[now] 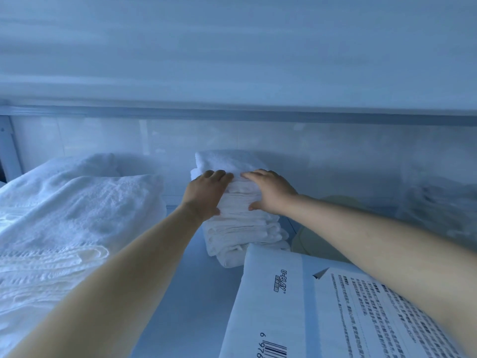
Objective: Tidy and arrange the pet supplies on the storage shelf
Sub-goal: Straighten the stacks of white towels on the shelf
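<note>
A stack of towels [240,220], white and folded, stands toward the back of the shelf [185,293], about midway along it, and both of the person's 2 hands are on its upper part.

The left hand [206,193] lies against the stack's top left corner. Its fingers bend over the top edge and curl onto the uppermost towel, and its thumb rests lower on the front folds, so it grips the top layers. The right hand [271,192] lies on the stack's top right. Its fingers are nearly straight and spread, pointing left across the top towel, with the thumb stretched down onto the front folds. It presses rather than clasps. The 2 sets of fingertips nearly meet on top of the stack.

Left of the stack, apart from it, is a large loose pile of towels [77,210]. In front of the stack and to its right, touching its lowest folds, lies a white printed box [278,306] with a barcode. Right of the stack, under the right forearm, is a pale rounded thing [309,236], too hidden to name. Further right is a clear plastic bag [438,202].
</note>
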Motion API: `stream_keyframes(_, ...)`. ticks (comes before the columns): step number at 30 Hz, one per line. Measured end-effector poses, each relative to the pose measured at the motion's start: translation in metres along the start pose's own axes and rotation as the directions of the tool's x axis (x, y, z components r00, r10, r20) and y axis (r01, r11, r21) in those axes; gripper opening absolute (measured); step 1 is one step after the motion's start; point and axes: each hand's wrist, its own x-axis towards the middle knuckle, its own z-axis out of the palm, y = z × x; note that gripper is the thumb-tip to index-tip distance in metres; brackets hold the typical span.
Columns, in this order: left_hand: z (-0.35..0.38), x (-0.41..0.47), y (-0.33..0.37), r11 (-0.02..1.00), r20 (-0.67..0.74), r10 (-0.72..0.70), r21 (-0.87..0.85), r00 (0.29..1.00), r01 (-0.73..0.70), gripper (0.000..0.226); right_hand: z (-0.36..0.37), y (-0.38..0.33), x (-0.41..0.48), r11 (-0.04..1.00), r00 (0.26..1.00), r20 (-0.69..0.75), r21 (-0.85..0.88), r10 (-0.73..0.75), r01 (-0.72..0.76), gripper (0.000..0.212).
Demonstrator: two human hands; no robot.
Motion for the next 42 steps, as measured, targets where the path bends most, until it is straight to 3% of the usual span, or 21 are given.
stream_keyframes(4,0.007,0.003,-0.011,0.995,-0.062,-0.058,0.072,0.996,0.063,0.073,0.007,-0.008,0.002,0.999,0.999,0.005,0.002,-0.041,0.041,0.082)
stream_keyframes(11,0.005,0.005,-0.014,0.999,0.017,-0.016,-0.047,1.000,0.017,0.101,0.010,0.001,0.000,0.997,0.997,-0.040,0.037,-0.068,0.070,0.078)
stream_keyframes(27,-0.007,-0.005,0.005,0.994,-0.082,-0.044,-0.100,0.996,0.035,0.074,-0.014,0.000,-0.009,0.993,0.992,0.041,-0.012,-0.119,0.120,0.073)
stream_keyframes(42,-0.049,-0.032,0.038,0.906,-0.280,0.042,-0.394,0.959,-0.155,0.037,-0.069,-0.008,-0.087,0.997,0.996,-0.064,-0.043,0.061,-0.064,0.047)
